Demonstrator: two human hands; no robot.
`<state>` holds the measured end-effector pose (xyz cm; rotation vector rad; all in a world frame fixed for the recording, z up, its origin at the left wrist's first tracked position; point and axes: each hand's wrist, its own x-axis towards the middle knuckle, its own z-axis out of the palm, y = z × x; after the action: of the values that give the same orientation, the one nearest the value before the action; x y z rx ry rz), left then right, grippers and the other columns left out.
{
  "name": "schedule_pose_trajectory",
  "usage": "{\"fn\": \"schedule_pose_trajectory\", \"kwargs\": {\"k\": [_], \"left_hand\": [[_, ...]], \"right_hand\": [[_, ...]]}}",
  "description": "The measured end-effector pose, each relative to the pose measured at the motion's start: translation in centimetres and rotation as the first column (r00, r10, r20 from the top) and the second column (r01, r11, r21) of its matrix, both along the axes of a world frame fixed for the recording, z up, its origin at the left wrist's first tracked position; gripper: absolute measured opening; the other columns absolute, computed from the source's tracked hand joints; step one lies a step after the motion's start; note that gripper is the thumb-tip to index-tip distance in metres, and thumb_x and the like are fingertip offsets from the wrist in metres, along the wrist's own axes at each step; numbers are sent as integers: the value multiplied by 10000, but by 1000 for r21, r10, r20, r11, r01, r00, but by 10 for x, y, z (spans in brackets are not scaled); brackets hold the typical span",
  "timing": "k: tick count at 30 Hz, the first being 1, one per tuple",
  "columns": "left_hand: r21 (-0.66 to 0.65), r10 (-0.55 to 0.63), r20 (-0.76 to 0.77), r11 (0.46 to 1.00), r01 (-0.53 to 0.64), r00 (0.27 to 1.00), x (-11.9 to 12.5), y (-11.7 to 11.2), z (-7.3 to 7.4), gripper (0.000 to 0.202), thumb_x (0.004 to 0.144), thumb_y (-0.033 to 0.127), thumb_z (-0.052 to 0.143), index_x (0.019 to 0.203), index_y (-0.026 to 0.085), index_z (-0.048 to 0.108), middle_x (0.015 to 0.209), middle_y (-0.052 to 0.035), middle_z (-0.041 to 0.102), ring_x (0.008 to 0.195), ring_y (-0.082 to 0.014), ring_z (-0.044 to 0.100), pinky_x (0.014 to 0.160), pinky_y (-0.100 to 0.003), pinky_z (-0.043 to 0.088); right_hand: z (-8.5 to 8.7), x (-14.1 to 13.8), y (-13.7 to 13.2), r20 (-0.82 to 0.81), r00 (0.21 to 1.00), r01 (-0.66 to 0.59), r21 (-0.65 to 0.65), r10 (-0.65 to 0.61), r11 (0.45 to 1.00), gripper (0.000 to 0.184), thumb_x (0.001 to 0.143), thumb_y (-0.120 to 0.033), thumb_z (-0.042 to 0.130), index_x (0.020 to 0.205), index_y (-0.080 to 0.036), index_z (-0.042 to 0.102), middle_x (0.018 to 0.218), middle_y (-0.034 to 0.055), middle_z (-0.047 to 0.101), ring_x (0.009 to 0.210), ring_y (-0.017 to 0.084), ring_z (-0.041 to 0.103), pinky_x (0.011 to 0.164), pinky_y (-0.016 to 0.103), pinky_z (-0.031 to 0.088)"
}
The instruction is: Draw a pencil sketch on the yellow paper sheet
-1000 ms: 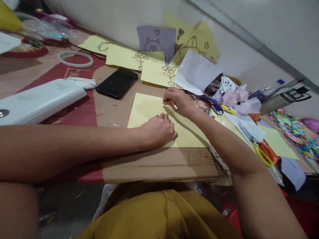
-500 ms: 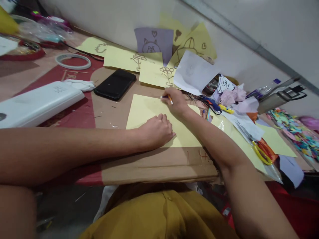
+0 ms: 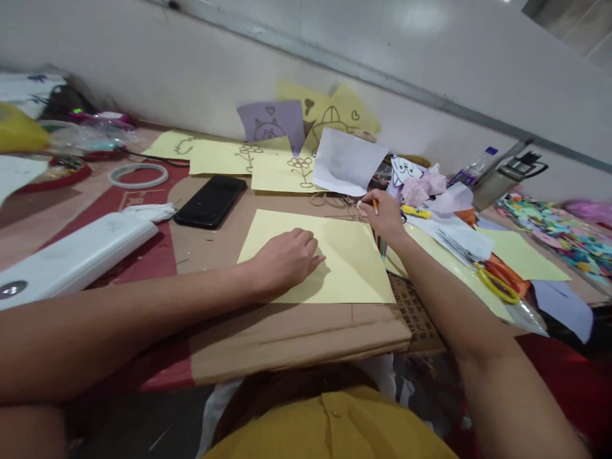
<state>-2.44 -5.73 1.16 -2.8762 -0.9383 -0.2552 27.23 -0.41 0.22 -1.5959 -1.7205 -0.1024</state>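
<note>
In the head view, we have a yellow sheet lying on the table before us. Our left hand rests palm down on the sheet, fingers loosely bent around nothing we can see. Our right hand grips a pencil by the sheet's far right corner. Left of the sheet lies a phone; behind it, a flower drawing; to its right, scissors.
</note>
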Motion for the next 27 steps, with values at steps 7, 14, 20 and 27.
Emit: {"fn": "schedule_pose_trajectory", "kwargs": {"k": [7, 14, 20, 27], "left_hand": [[-100, -55, 2, 993, 55, 998, -2, 14, -24, 631, 1050, 538, 510, 1505, 101, 531, 1595, -165, 505, 1507, -346, 442, 1226, -478, 393], [-86, 10, 6, 996, -10, 1000, 3, 7, -20, 605, 1052, 530, 498, 1493, 118, 545, 1579, -160, 526, 1497, -326, 459, 1212, -483, 415], [-169, 28, 78, 986, -14, 997, 10, 19, -4, 525, 1079, 499, 434, 1398, 131, 630, 1494, -149, 614, 1420, -258, 554, 1196, -426, 438], [-178, -4, 19, 984, 8, 1000, 13, 33, -15, 617, 1047, 529, 502, 1486, 96, 526, 1615, -191, 470, 1540, -319, 399, 1246, -484, 369]], "right_hand": [[-14, -3, -4, 254, 960, 156, -132, -118, 979, 181, 866, -215, 655, 1019, -194, 748, 1087, 147, 728, 1091, 351, 593, 937, 482, 415], [-2, -3, -18, -32, 998, -48, 37, 49, 998, 267, 1003, -371, 503, 909, -218, 701, 996, 109, 742, 997, 285, 637, 907, 414, 454], [5, -5, -28, -150, 970, -170, 136, 190, 976, 231, 978, -406, 537, 904, -241, 681, 893, 43, 740, 872, 236, 674, 823, 366, 475], [12, -16, -36, -224, 939, -233, 140, 260, 962, 361, 991, -548, 544, 888, -237, 695, 743, 12, 701, 707, 194, 643, 729, 329, 465]]}}
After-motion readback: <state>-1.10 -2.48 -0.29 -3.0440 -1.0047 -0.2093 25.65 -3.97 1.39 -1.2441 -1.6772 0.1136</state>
